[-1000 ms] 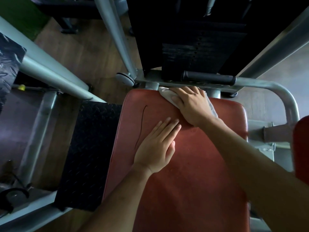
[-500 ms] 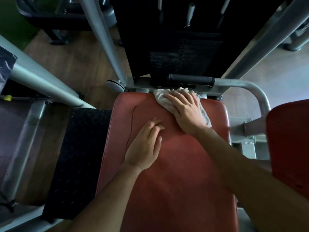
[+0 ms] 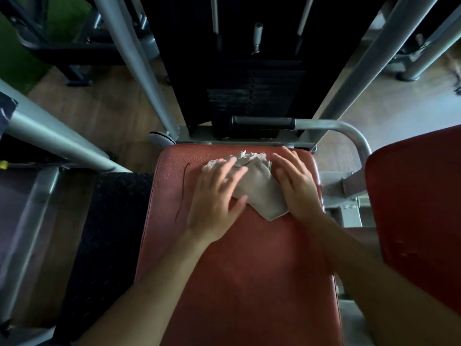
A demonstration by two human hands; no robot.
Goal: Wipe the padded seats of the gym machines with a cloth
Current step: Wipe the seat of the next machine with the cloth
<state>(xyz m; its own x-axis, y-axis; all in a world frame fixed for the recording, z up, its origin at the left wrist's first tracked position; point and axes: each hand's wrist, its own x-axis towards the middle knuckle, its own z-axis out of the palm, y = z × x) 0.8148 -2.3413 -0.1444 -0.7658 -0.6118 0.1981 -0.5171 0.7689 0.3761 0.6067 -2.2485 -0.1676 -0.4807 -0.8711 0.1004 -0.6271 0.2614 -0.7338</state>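
A red padded seat fills the middle of the view, with water droplets and a dark curved crack near its far left. A crumpled grey-white cloth lies on the seat's far end. My left hand is blurred, fingers spread, resting over the cloth's left side. My right hand lies flat with fingers apart at the cloth's right edge, its palm on the cloth's corner. Neither hand is closed around the cloth.
A black weight stack rises just behind the seat, with a black-gripped handle bar in front of it. Grey frame tubes slant on both sides. A second red pad is at the right, a black tread plate at the left.
My right hand has slid off the top of the cloth to its right edge. My left hand has moved forward from the bare seat onto the cloth's left side. The cloth now lies more exposed.
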